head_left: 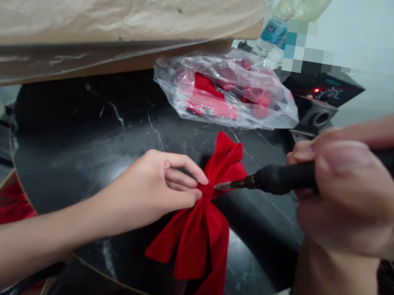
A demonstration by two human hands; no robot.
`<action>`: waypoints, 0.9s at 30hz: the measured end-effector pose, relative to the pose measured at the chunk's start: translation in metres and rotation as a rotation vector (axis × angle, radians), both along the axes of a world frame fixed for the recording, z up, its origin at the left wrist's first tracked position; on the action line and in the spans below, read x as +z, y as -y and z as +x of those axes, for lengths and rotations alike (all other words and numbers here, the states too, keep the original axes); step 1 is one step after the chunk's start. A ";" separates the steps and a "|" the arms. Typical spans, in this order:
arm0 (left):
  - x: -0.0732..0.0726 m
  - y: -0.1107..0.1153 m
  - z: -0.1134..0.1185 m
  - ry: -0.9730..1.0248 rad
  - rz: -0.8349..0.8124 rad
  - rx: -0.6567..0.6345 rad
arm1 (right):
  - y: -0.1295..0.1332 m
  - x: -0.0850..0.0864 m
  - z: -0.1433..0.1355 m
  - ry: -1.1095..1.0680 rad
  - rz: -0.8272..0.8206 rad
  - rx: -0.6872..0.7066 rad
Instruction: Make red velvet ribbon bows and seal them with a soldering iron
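Observation:
A red fabric bow [193, 246] rests on the black round table, with a long tail hanging over the near edge. My left hand [172, 183] pinches the bow at its gathered centre between thumb and fingertips. In my right hand [354, 192] is a soldering iron [282, 178], its black handle gripped between thumb and fingers. The metal tip touches, or nearly touches, the centre knot just beside my left fingertips.
Beyond the bow lies a clear plastic bag [177, 84] with red pieces inside. A black control box [329, 91] with a lit red light and dial stands at right, near plastic bottles [275, 30]. A plastic-wrapped carton [109, 14] fills the back left of the table [70, 147].

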State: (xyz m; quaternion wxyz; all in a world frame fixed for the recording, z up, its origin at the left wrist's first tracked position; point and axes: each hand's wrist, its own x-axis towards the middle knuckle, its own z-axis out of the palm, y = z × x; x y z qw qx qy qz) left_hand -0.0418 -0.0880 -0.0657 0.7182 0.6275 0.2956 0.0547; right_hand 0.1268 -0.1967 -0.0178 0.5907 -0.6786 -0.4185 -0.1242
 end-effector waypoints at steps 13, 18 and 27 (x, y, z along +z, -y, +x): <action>0.003 0.001 -0.003 -0.031 -0.018 0.005 | -0.004 -0.010 0.002 0.393 0.027 -0.004; 0.006 0.001 0.000 -0.048 -0.027 0.003 | -0.011 -0.014 0.012 0.521 0.181 0.030; 0.004 0.001 -0.001 -0.031 -0.027 0.011 | -0.014 -0.014 0.019 0.598 0.193 0.006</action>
